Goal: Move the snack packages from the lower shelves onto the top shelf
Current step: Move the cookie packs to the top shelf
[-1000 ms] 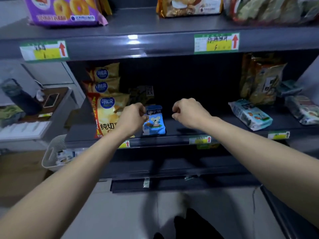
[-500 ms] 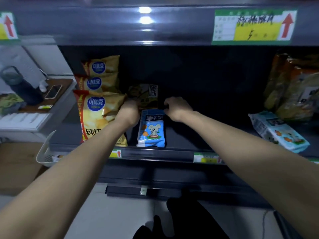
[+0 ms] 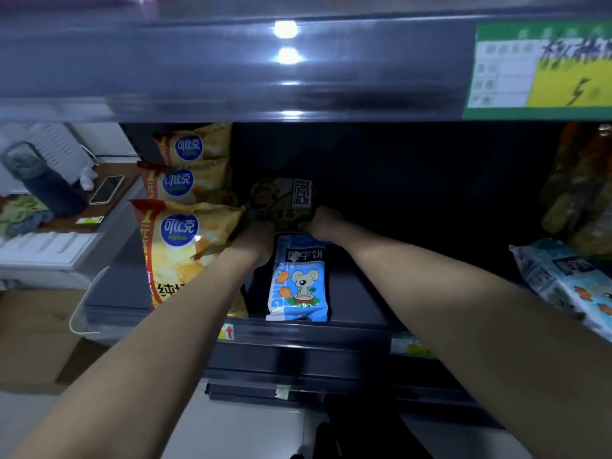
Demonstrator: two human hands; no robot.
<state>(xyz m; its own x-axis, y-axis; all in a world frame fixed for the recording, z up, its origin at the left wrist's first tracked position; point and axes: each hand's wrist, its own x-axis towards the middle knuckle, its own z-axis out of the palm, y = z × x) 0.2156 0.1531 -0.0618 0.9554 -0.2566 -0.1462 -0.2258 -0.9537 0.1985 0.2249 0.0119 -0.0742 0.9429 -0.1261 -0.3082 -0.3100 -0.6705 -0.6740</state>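
A dark shelf unit [image 3: 357, 299] fills the view; the front edge of the shelf above [image 3: 231, 67] runs blurred across the top, carrying a green and yellow price label [image 3: 543, 71] cut off at the right border. Both bare forearms reach deep into the lower shelf. On its left side stand three yellow chip bags [image 3: 185, 233], one behind another, the nearest partly covered by the left forearm. At the far right, orange packages [image 3: 576, 187] sit in shadow, too dim to read, and a pale blue pack [image 3: 563, 279] lies cut off by the frame. A blue snack pack with a cartoon mouse [image 3: 298, 279] lies flat near the shelf's front lip, between the two forearms. Behind it, at the back of the shelf, an olive-tan snack package [image 3: 281, 200] stands upright. The left hand [image 3: 258, 236] closes on its lower left corner and the right hand [image 3: 326, 221] on its lower right; the fingers are hidden behind the knuckles. Beyond the shelf to the left, a worktop [image 3: 66, 223] holds a dark bottle [image 3: 43, 180] and a phone [image 3: 106, 189].
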